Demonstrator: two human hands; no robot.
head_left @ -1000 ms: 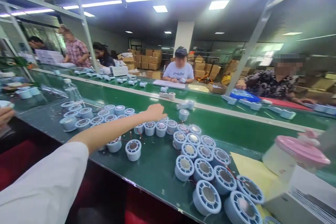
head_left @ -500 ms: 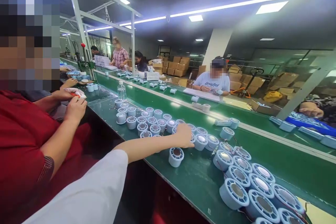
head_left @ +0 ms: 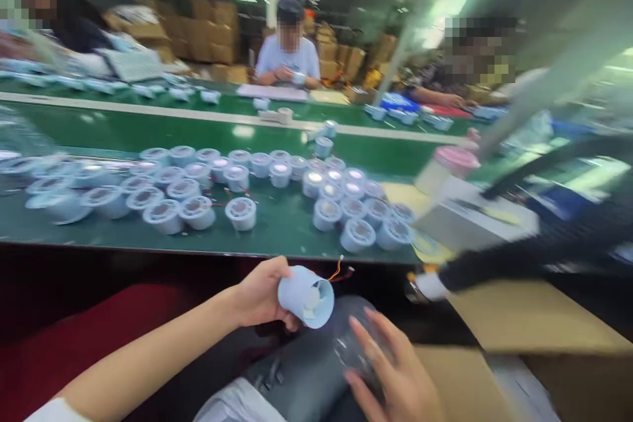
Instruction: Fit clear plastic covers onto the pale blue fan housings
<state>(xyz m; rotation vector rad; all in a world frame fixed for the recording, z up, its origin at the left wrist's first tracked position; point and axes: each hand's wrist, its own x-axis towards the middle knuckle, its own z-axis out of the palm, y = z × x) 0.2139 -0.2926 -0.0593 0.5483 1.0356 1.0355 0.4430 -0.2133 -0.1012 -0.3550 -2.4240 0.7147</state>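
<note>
Low in front of the bench, my left hand (head_left: pixel 267 293) is closed around a small light-blue fan (head_left: pixel 301 297). White blades show inside the fan's open end, which faces right, and thin orange and dark wires (head_left: pixel 339 270) stick out behind it. My right hand (head_left: pixel 395 369) is open over my lap, fingers apart and a little blurred, to the right of the fan and apart from it. Beneath the hands, small dark pieces (head_left: pixel 270 374) and something clear and shiny (head_left: pixel 343 346) lie on the grey cloth of my lap.
Many similar blue fan units (head_left: pixel 242 213) stand on the green bench (head_left: pixel 277 237). Behind them runs a green conveyor (head_left: pixel 208 125). An open cardboard box (head_left: pixel 534 323) is at lower right, near a co-worker's dark sleeve (head_left: pixel 534 250). A white box (head_left: pixel 484 217) and pink-lidded container (head_left: pixel 452 161) stand at right.
My view has swung right and down. My left hand has come back from the rows on the bench and now holds a fan above my lap. My right hand has come into view.
</note>
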